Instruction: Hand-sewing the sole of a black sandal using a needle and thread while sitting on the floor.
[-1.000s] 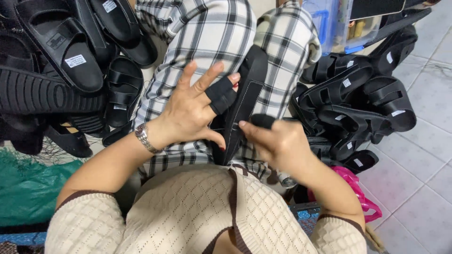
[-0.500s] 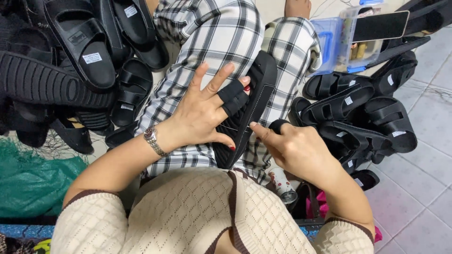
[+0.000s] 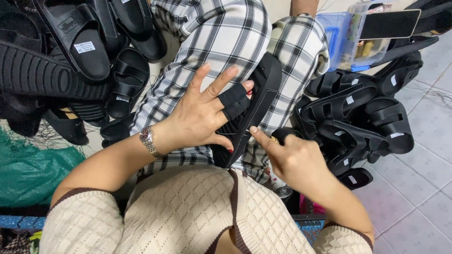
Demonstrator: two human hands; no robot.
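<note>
A black sandal [image 3: 258, 101] with pale stitching along its edge lies tilted on my lap, over checked trousers [image 3: 226, 42]. My left hand [image 3: 202, 113] grips it from the left, two fingers pushed under a black strap [image 3: 234, 101] and the thumb under the sole. My right hand [image 3: 294, 157] is at the sandal's right edge, its forefinger tip touching the stitched rim. This hand is curled around a small dark object [image 3: 282, 135] that is mostly hidden. A metal watch [image 3: 148, 141] sits on my left wrist.
A heap of black sandals [image 3: 70, 56] lies at the left, and another pile [image 3: 362, 117] at the right. A clear plastic box with a blue part [image 3: 348, 37] stands at the back right. Green netting [image 3: 28, 169] is at the lower left. Tiled floor [image 3: 419, 188] shows at the right.
The view has tilted, so the sandal and hands sit higher up the lap. My right forefinger has moved up against the sandal's stitched edge. My left hand keeps its hold.
</note>
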